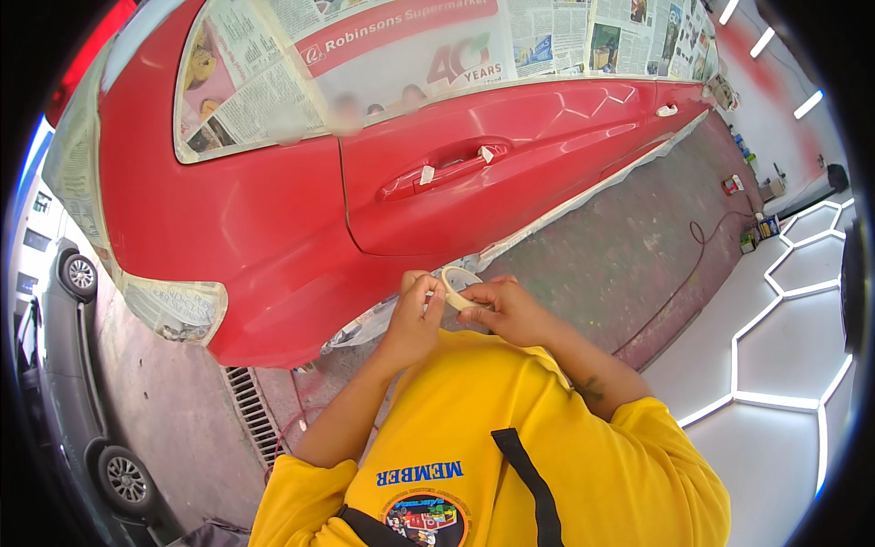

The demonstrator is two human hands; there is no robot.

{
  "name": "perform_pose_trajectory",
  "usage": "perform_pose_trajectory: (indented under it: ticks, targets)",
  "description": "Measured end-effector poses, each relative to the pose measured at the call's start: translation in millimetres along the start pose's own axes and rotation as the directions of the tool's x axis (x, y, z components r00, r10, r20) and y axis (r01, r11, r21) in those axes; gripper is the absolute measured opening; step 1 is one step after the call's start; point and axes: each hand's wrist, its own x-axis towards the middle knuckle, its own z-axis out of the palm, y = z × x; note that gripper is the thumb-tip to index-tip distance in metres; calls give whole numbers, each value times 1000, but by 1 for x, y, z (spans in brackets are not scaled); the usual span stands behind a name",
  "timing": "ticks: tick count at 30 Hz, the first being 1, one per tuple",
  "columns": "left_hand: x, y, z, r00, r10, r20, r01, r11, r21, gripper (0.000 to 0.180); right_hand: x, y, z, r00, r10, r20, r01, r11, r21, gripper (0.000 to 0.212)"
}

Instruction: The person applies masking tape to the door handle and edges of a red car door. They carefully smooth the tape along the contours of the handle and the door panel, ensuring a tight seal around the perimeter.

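Observation:
In front of my chest, both my hands are at a roll of pale masking tape [452, 296]. My right hand [512, 312] grips the roll at its right side, thumb and fingers closed on the ring. The fingers of my left hand [416, 314] are pinched together at the roll's left edge; the bit of tape between them is too small to make out. Just beyond stands a red car body [273, 228], its windows covered with taped newspaper [255, 91]. Small pieces of tape sit on the red door handle [447, 171].
Newspaper masking [178, 310] wraps the car's left end. A dark car [59, 365] is parked at the left, near a floor grate [252, 410]. A thin hose [674, 296] crosses the floor toward cans [761, 232] by the wall. Hexagonal lights [775, 399] glow at the right.

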Motion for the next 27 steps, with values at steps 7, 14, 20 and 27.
perform_pose_trajectory:
  ticks: [7, 14, 20, 27]
  targets:
    - [21, 28, -26, 971, -151, 183, 183, 968, -171, 12, -21, -40, -27, 997, 10, -79, -10, 1000, -8, 27]
    - [42, 30, -21, 966, -222, -130, 137, 870, -474, 11, -41, 3, -82, 949, 79, -307, -90, 996, -21, 27]
    - [47, 26, -14, 923, -369, -106, 295, 858, -420, 14, -43, 40, -132, 964, 132, -231, -110, 989, 103, 33]
    - [81, 34, 48, 861, -418, -289, 303, 879, -369, 14, -24, 100, -183, 966, -62, -251, 66, 998, 10, 35]
